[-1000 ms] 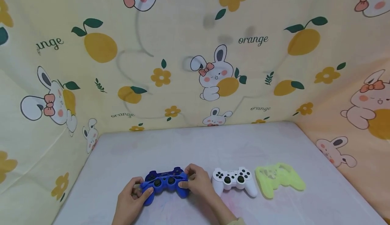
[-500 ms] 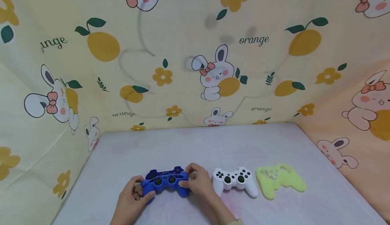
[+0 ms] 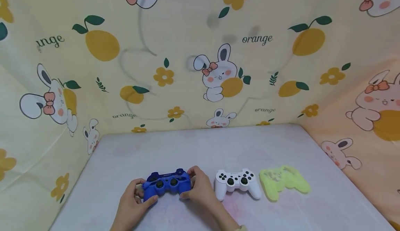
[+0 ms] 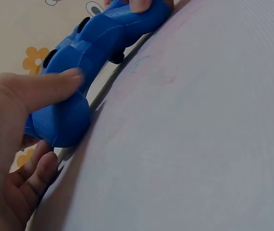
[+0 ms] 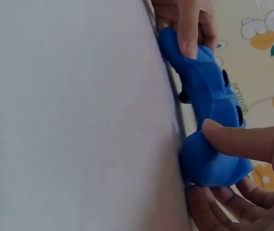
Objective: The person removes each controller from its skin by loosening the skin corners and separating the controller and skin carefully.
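Note:
Both hands hold a dark blue game controller (image 3: 167, 175) with a brighter blue silicone cover (image 3: 150, 189) over its lower part and grips. The controller's top, with a SONY label, shows above the cover's edge. Its two thumbsticks poke through. My left hand (image 3: 132, 197) grips the left end, thumb on the grip and fingers behind and beneath. At the right end my right hand (image 3: 202, 188) pinches the cover, thumb on the right grip and fingers at the upper corner. In the wrist views the smooth blue cover (image 4: 101, 41) wraps the grips, close over the table.
A white game controller (image 3: 221, 190) lies just right of my right hand. Beside it lies a yellow-green silicone cover (image 3: 270, 187). The pale table (image 3: 200, 147) is enclosed by cloth walls (image 3: 187, 33) printed with rabbits and oranges.
The right thumb has slid down the right grip, and the left thumb sits slightly lower. The grips look tilted and shorter in the head view. The whole head view has shifted a little.

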### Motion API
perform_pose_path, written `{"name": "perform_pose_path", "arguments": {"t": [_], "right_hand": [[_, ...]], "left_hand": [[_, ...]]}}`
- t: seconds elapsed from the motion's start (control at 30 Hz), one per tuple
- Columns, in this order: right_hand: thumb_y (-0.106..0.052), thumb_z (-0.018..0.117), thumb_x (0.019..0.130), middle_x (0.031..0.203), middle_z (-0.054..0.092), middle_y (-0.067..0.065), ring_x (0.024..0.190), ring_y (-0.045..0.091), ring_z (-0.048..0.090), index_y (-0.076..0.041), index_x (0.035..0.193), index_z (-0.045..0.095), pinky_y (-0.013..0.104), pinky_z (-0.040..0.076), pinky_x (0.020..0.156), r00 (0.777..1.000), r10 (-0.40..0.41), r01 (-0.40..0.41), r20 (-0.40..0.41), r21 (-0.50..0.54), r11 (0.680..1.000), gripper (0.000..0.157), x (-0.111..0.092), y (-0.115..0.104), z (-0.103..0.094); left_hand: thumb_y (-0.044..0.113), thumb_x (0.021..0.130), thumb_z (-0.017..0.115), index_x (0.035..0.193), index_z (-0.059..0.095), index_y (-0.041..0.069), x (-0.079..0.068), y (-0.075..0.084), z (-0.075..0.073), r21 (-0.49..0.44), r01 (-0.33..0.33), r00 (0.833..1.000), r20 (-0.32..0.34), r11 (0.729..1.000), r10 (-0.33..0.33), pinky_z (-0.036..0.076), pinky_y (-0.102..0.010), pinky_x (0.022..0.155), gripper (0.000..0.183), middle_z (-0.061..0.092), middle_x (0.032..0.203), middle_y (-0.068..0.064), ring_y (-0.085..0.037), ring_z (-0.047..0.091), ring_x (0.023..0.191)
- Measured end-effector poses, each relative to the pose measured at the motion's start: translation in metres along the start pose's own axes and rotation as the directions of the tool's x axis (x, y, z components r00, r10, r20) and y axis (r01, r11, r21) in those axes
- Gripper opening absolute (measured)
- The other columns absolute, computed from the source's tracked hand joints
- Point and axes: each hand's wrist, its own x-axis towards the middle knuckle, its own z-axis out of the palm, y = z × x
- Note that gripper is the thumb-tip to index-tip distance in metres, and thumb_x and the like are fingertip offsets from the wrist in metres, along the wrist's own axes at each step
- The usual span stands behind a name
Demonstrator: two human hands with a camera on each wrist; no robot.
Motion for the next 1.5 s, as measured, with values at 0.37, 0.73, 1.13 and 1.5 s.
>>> {"name": "perform_pose_path", "arguments": {"t": [0.37, 0.73, 1.13, 1.5], "right_hand": [[-0.004, 0.095, 0.052, 0.088, 0.059, -0.001, 0.059, 0.011, 0.054, -0.013, 0.094, 0.056, 0.027, 0.044, 0.055, 0.999, -0.029, 0.03, -0.021, 0.034, 0.999, 0.059, 0.0041, 0.0071, -0.0008], [-0.017, 0.096, 0.053, 0.075, 0.055, -0.002, 0.061, 0.012, 0.043, -0.017, 0.086, 0.054, 0.029, 0.034, 0.052, 0.999, -0.05, 0.051, 0.009, -0.089, 0.995, 0.054, 0.0074, 0.0084, -0.0065], [-0.018, 0.096, 0.052, 0.075, 0.056, -0.006, 0.066, 0.014, 0.045, -0.016, 0.08, 0.057, 0.029, 0.035, 0.057, 0.998, -0.06, 0.06, 0.005, -0.105, 0.993, 0.048, 0.0071, 0.006, -0.0079], [-0.022, 0.096, 0.055, 0.079, 0.057, -0.008, 0.069, 0.013, 0.048, -0.018, 0.087, 0.057, 0.03, 0.039, 0.061, 0.999, -0.034, 0.029, -0.034, -0.139, 0.99, 0.05, 0.0003, 0.0062, -0.0049]], "left_hand": [[0.034, 0.074, 0.088, 0.115, 0.056, 0.014, 0.0013, -0.0051, 0.0023, 0.0, -0.1, 0.993, -0.062, 0.995, 0.1, 0.037, -0.025, 0.052, 0.056, 0.048, 0.071, -0.001, -0.012, 0.043, 0.057], [0.045, 0.08, 0.081, 0.111, 0.056, 0.014, 0.0048, -0.0038, 0.0052, 0.094, -0.167, 0.981, -0.081, 0.981, 0.175, 0.032, -0.026, 0.049, 0.05, 0.042, 0.069, 0.001, -0.01, 0.037, 0.056], [0.037, 0.079, 0.083, 0.098, 0.055, 0.014, 0.0027, -0.0027, 0.0056, 0.119, -0.217, 0.968, -0.105, 0.969, 0.23, 0.032, -0.025, 0.05, 0.041, 0.042, 0.072, 0.002, -0.009, 0.038, 0.058], [0.041, 0.08, 0.082, 0.122, 0.052, 0.007, 0.0015, 0.0022, 0.0082, 0.106, -0.073, 0.994, -0.076, 0.992, 0.081, 0.039, -0.026, 0.058, 0.062, 0.052, 0.088, -0.004, -0.016, 0.045, 0.07]]}}
